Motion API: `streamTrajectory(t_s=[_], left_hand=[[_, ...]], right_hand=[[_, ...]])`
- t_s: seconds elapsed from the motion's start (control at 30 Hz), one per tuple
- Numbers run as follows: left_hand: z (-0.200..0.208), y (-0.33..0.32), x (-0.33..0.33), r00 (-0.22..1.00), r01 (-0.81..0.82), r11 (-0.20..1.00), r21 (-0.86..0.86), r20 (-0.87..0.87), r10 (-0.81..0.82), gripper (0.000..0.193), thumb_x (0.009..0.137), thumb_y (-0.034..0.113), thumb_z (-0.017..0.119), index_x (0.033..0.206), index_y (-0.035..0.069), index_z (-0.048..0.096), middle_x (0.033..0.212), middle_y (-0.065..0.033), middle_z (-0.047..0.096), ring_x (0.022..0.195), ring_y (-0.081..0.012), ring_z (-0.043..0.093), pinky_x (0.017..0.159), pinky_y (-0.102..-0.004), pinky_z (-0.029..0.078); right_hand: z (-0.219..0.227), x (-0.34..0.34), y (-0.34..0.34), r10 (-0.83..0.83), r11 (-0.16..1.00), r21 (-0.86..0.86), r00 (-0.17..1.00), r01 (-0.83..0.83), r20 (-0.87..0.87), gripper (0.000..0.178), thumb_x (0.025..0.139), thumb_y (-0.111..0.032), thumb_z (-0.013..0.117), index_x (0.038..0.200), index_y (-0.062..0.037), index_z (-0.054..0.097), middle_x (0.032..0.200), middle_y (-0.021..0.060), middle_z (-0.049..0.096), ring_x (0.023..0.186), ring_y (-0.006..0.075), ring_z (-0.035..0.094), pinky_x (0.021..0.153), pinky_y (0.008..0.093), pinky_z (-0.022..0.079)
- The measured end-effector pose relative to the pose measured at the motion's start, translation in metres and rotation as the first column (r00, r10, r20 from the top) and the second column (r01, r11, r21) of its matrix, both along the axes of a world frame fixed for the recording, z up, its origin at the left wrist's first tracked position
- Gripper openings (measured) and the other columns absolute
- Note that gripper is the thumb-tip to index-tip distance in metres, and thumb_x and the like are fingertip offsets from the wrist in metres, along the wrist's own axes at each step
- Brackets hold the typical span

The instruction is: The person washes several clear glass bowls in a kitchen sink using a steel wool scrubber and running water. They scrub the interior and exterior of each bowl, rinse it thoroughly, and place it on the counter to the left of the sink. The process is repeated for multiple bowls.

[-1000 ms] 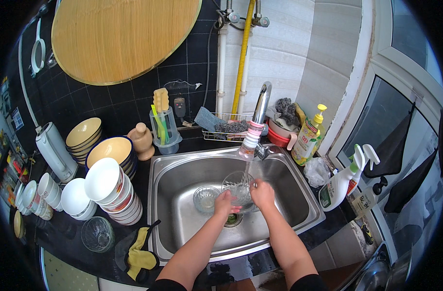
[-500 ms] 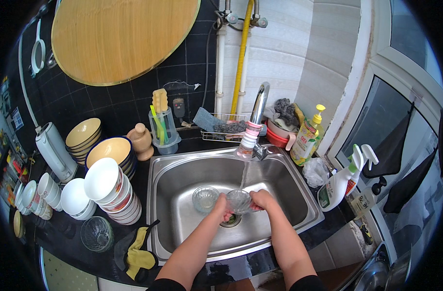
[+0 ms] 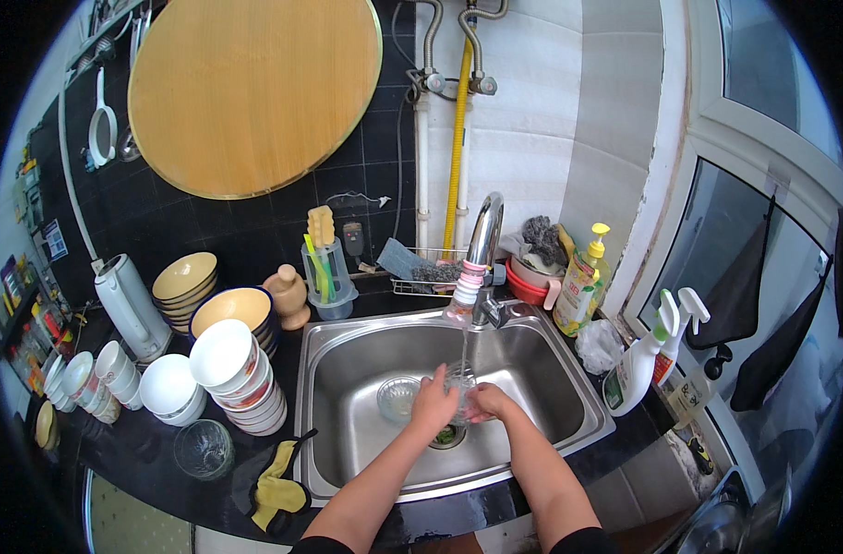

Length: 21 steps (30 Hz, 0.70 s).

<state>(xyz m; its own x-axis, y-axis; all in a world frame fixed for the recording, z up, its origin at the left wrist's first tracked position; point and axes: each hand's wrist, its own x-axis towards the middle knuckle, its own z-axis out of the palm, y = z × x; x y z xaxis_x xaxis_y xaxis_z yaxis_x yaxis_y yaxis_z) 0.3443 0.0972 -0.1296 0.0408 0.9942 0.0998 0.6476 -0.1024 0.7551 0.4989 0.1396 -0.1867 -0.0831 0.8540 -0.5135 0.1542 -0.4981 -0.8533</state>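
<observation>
Clear patterned glass bowl (image 3: 460, 378) sits between your two hands, above the near middle of the rectangular stainless-steel sink (image 3: 553, 399) and below the curved chrome tap (image 3: 485, 233). A thin stream of water (image 3: 465, 343) falls to it. Your left hand (image 3: 434, 404) has its fingers closed on the bowl's left side. Your right hand (image 3: 489, 403) has bent fingers against its near right side; you cannot tell from this view whether they grip or only support it.

Rinsing of this bowl looks under way rather than finished, since it is in your hands at the water. A second round clear glass bowl (image 3: 400, 399) rests on the sink floor to the left, untouched, so it probably remains to be dealt with. Farther left, on the black desk (image 3: 137, 454), a third clear glass bowl (image 3: 204, 451) stands near a stack of white bowls with red patterns (image 3: 224, 356); whether these are already washed, you cannot tell. Green scraps (image 3: 446, 434) lie at the drain, seemingly left for clearing.
</observation>
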Motion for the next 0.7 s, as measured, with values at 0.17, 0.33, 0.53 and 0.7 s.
streamTrajectory(t_s=[0.17, 0.33, 0.53, 0.7], left_hand=[[0.005, 0.004, -0.009, 0.964, 0.266, 0.914, 0.307, -0.055, -0.262, 0.057, 0.074, 0.005, 0.044, 0.129, 0.010, 0.033, 0.118, -0.0225, 0.043, 0.099, -0.0375, 0.048, 0.086, -0.0393, 0.039], [0.010, 0.016, -0.020, 0.946, 0.307, 0.819, 0.484, -0.065, -0.316, 0.057, 0.073, -0.006, 0.044, 0.128, 0.009, 0.035, 0.123, -0.0214, 0.041, 0.106, -0.0363, 0.046, 0.090, -0.0367, 0.038], [0.008, 0.020, -0.033, 0.935, 0.195, 0.898, 0.395, 0.201, -0.292, 0.057, 0.074, -0.011, 0.048, 0.127, 0.009, 0.037, 0.120, -0.0170, 0.048, 0.108, -0.0279, 0.049, 0.089, -0.0298, 0.039], [0.013, 0.013, -0.053, 0.938, 0.154, 0.921, 0.356, 0.241, -0.250, 0.055, 0.074, -0.009, 0.049, 0.126, 0.008, 0.039, 0.114, -0.0168, 0.053, 0.103, -0.0282, 0.053, 0.086, -0.0306, 0.042]], right_hand=[[0.004, 0.007, 0.005, -0.027, 0.991, 0.126, 0.986, 0.049, -0.166, 0.028, 0.086, -0.025, 0.050, 0.094, 0.0022, 0.051, 0.081, 0.0159, 0.061, 0.065, 0.0243, 0.063, 0.053, 0.0329, 0.054], [0.003, 0.005, 0.013, -0.119, 0.917, 0.308, 0.909, 0.255, -0.400, 0.027, 0.089, -0.022, 0.045, 0.100, 0.0020, 0.052, 0.085, 0.0153, 0.062, 0.066, 0.0218, 0.063, 0.058, 0.0303, 0.054], [0.014, -0.006, 0.008, -0.071, 0.852, 0.466, 0.934, 0.239, -0.350, 0.028, 0.089, -0.020, 0.044, 0.107, 0.0011, 0.051, 0.084, 0.0142, 0.062, 0.067, 0.0195, 0.062, 0.054, 0.0264, 0.052], [0.022, -0.022, 0.000, -0.028, 0.801, 0.572, 0.966, 0.174, -0.255, 0.029, 0.090, -0.020, 0.044, 0.109, 0.0011, 0.051, 0.083, 0.0130, 0.062, 0.065, 0.0172, 0.062, 0.052, 0.0232, 0.049]])
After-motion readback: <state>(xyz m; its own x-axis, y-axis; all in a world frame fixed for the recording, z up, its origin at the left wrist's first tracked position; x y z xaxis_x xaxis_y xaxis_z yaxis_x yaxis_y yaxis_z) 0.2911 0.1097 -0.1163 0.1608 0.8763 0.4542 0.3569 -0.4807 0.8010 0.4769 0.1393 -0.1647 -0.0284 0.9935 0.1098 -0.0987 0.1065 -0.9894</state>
